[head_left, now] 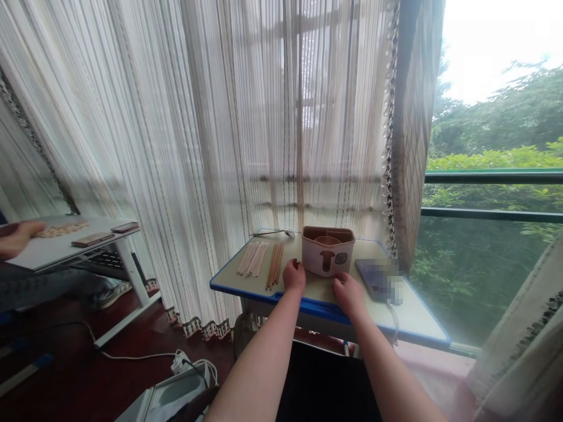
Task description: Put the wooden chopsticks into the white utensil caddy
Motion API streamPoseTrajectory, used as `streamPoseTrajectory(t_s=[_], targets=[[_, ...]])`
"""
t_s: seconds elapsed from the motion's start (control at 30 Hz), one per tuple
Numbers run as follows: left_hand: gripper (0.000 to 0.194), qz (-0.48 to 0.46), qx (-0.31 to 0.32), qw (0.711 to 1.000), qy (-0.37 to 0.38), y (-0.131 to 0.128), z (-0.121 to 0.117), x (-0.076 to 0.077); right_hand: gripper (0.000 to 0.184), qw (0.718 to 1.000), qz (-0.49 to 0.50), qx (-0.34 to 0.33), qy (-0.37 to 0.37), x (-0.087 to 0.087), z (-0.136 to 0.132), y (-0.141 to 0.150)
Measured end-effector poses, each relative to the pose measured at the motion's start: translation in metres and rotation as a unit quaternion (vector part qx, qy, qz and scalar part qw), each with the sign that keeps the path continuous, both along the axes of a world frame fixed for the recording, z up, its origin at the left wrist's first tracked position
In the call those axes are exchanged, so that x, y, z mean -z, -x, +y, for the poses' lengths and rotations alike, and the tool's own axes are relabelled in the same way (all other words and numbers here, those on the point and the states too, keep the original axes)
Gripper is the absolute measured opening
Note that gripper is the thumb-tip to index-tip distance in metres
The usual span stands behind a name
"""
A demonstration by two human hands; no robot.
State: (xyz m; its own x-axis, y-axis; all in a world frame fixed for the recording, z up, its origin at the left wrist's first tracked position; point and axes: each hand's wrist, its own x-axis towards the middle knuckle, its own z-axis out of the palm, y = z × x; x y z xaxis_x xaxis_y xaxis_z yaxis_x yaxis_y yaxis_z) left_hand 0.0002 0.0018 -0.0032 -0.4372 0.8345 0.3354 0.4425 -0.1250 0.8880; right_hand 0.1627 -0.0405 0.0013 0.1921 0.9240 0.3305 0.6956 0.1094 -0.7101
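Note:
A small pink-and-brown utensil holder (328, 251) with inner compartments stands on a blue-edged table (409, 319). My left hand (294, 275) rests on the tabletop just left of the holder, fingers curled under, and I cannot see anything in it. My right hand (349, 294) lies in front of the holder, also curled. Left of my hands lie two bundles of chopsticks, a pale one (252, 258) and a darker brown one (275, 264). A metal spoon (272, 233) lies at the table's far edge.
A phone (375, 276) lies right of the holder. Striped sheer curtains (211, 129) hang behind the table; a window with green railing (492, 176) is at the right. At the left another person's hand (15, 237) rests on a white table (65, 243). A power strip (180, 361) and cables lie on the floor.

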Motion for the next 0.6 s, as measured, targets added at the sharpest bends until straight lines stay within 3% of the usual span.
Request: streamPoseTrajectory(t_s=[0.13, 0.33, 0.6], targets=[[0.032, 0.000, -0.001, 1.000, 0.001, 0.0001, -0.0007, -0.0007, 0.030, 0.999, 0.033, -0.001, 0.004, 0.0014, 0.0037, -0.0015], [0.032, 0.003, -0.008, 1.000, 0.011, 0.0001, -0.0057, -0.0053, 0.031, 0.984, 0.174, -0.021, 0.027, -0.0002, 0.0044, -0.0050], [0.027, 0.026, 0.003, 1.000, 0.012, 0.0012, -0.0042, -0.0021, 0.029, 0.990, 0.138, -0.017, 0.006, -0.0003, 0.0015, -0.0068]])
